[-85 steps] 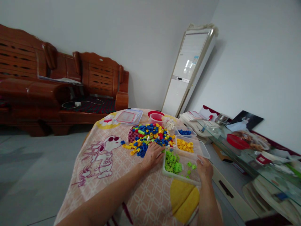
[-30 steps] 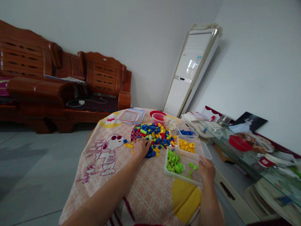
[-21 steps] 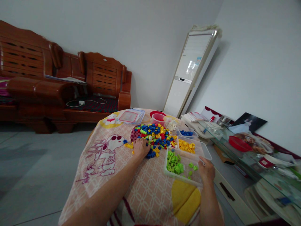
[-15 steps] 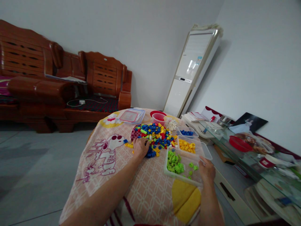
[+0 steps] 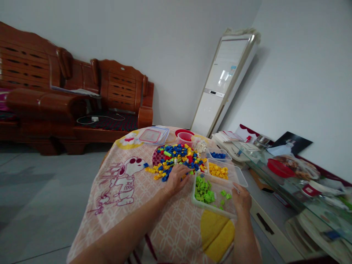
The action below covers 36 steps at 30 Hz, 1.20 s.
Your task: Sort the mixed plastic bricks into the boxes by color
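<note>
A mixed pile of toy building bricks [image 5: 178, 152] in blue, yellow, red and green lies on the cloth-covered table. My left hand [image 5: 178, 179] rests over the near edge of this pile, its fingers stretched toward the right and touching bricks; its palm side is hidden. My right hand [image 5: 242, 198] grips the right rim of a clear plastic container [image 5: 214, 211]. Inside are light-green bricks [image 5: 204, 190], heaped at the left with several loose ones at the right. Behind it, yellow bricks [image 5: 218, 171] fill part of another clear box, and blue bricks [image 5: 218, 155] lie in a smaller one.
White bricks [image 5: 200, 145] are heaped beside a pinkish round tub [image 5: 185, 137] at the back. Flat lids [image 5: 154, 135] lie at the far left of the tablecloth [image 5: 170, 227]. A glass-topped stand [image 5: 264, 165] with clutter borders the right side. A wooden sofa [image 5: 118, 88] stands beyond.
My left hand has moved right along the near edge of the pile, uncovering yellow and blue bricks on its left. My right hand stays on the container's rim.
</note>
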Motion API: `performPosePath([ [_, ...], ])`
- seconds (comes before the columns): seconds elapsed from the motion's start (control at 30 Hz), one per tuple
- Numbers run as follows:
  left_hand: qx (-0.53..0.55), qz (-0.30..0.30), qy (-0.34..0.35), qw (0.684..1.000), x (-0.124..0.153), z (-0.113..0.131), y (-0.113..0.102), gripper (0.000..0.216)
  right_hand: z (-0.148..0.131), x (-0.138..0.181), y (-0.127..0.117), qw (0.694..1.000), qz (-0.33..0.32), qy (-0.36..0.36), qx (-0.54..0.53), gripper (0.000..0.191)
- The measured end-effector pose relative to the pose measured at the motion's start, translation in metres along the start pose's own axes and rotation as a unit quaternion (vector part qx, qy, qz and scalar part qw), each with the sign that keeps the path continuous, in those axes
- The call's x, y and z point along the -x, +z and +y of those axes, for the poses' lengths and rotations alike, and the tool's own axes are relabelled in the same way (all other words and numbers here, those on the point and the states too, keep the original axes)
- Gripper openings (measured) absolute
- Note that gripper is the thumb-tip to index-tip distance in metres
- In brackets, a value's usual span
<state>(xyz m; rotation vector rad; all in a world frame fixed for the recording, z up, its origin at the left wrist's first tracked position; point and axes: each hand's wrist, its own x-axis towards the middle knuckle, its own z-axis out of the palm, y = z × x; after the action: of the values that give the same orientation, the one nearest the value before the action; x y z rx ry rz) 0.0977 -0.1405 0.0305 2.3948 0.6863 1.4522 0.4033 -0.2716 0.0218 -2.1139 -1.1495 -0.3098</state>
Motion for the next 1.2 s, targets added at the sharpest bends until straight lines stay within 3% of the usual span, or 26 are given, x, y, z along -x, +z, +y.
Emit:
performPosePath([
  [0.17,0.064,-0.109,0.088,0.988,0.006,0.019,0.013,0.03,-0.001,0.0,-0.001,1.0,-0.011,0.016,0.004,0.05],
  [0.3,0.07,-0.136,0.091,0.984,0.008,0.019,0.015,0.033,-0.001,0.0,-0.001,1.0,-0.009,0.009,-0.001,0.051],
  [0.57,-0.024,-0.053,-0.041,0.997,0.013,-0.012,0.02,0.028,0.004,-0.002,0.002,1.0,-0.007,0.005,-0.001,0.051],
  [0.7,-0.099,-0.063,-0.125,0.985,0.011,-0.027,0.009,0.021,0.004,-0.002,0.002,1.0,-0.002,-0.005,-0.001,0.05],
  [0.8,-0.128,-0.027,-0.167,0.977,0.007,-0.035,-0.005,0.019,0.003,-0.002,0.002,1.0,-0.001,-0.004,-0.001,0.05],
  [0.97,-0.14,0.042,-0.2,0.969,0.004,-0.05,-0.022,0.025,0.004,-0.001,0.001,1.0,-0.005,0.001,-0.006,0.05],
  [1.2,-0.167,0.006,-0.207,0.964,0.004,-0.05,-0.026,0.023,0.007,-0.002,0.004,1.0,-0.005,0.0,-0.004,0.049],
])
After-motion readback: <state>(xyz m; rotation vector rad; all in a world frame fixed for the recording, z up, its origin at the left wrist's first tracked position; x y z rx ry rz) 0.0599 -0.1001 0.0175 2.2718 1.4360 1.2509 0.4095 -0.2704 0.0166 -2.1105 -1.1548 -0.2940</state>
